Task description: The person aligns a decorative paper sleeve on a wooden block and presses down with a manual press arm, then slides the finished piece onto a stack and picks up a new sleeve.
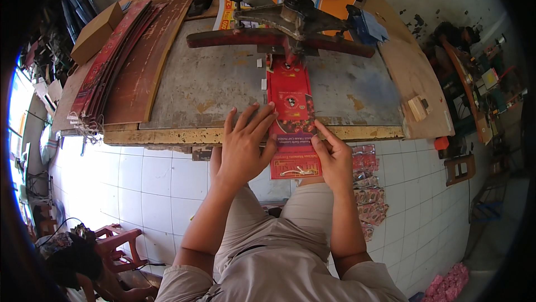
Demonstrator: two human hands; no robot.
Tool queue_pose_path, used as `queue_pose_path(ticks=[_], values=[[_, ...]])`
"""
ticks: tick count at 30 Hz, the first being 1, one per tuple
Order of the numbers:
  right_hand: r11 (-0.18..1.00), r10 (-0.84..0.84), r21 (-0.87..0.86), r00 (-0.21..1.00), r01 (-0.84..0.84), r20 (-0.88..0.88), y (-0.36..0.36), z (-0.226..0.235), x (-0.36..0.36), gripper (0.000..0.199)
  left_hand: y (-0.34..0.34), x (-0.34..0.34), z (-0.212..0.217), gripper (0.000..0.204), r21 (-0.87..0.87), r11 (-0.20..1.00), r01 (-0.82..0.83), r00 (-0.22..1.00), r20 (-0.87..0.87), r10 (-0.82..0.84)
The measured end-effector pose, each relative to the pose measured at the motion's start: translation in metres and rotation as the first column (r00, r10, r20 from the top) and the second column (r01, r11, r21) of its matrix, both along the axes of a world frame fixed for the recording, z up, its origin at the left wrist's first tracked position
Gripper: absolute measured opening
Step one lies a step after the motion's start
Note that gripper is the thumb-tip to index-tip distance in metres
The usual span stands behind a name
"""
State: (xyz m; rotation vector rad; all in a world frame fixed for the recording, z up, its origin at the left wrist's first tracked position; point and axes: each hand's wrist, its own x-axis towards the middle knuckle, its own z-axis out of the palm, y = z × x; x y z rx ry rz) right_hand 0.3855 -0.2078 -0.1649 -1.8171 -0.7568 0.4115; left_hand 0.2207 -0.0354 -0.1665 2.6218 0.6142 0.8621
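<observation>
A flat red paper bag (291, 101) with printed patterns lies lengthwise on a worn grey work board (201, 84). Its near end hangs past the board's front edge and carries a pale string handle (301, 170). The far end goes under a dark metal press (293, 28) with a wide reddish crossbar. My left hand (245, 144) rests with fingers stretched at the bag's left edge, its fingertips on the board and bag. At the right edge, my right hand (334, 159) holds the bag's side by thumb and fingers. Two small white pieces (264, 84) sit left of the bag.
Long dark red strips (111, 62) are stacked at the left, beside a cardboard box (96, 32). A small wooden block (416, 108) sits at the right. Flat red packets (368, 196) lie on the tiled floor. Another person (72, 263) is at lower left near a red stool (120, 246).
</observation>
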Motion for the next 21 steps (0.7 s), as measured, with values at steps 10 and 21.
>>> queue_pose_path(ticks=[10,21], values=[[0.999,-0.013,-0.031,1.000,0.013,0.014,0.0008,0.0028,0.0012,0.043,-0.0011,0.0020,-0.0003,0.050,-0.003,1.000,-0.008,1.000,0.015,0.008],[0.999,-0.014,-0.037,1.000,0.014,0.020,0.0003,0.0040,0.0012,0.046,-0.0016,0.0032,0.0002,0.051,0.005,1.000,-0.009,1.000,0.019,0.009]])
